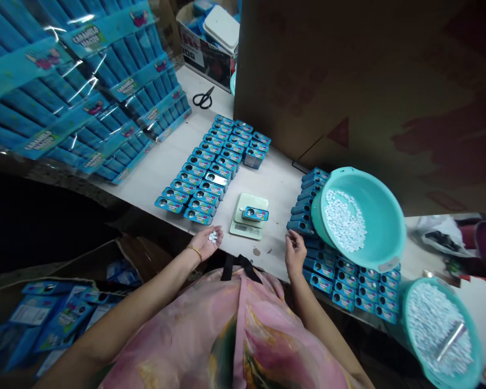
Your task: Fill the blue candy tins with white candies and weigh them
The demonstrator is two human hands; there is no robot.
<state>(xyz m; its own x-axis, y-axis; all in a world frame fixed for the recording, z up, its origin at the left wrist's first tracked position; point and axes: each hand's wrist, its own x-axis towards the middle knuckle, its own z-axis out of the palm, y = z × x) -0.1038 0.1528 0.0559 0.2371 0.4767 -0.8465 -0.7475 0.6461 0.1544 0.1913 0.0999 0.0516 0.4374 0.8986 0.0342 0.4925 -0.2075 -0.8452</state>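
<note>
My left hand [208,242] is palm up at the table's front edge, with several small white candies [213,236] lying in its palm. My right hand [295,252] hovers at the table edge beside the right group of blue boxes [302,216]; its fingers are loosely curled and apart, with nothing seen in them. Between my hands sits a pale kitchen scale [246,231], and one blue box [255,214] lies on it. Rows of blue boxes [202,197] stand behind my left hand. A turquoise basin [383,216] holding white candies rests on the boxes at the right.
Black scissors [203,99] lie at the back left. Wrapped blue packs [65,97] are stacked at the left. A large cardboard box [308,81] stands behind. A second turquoise basin [413,346] with candies and a metal scoop [450,341] is at the lower right.
</note>
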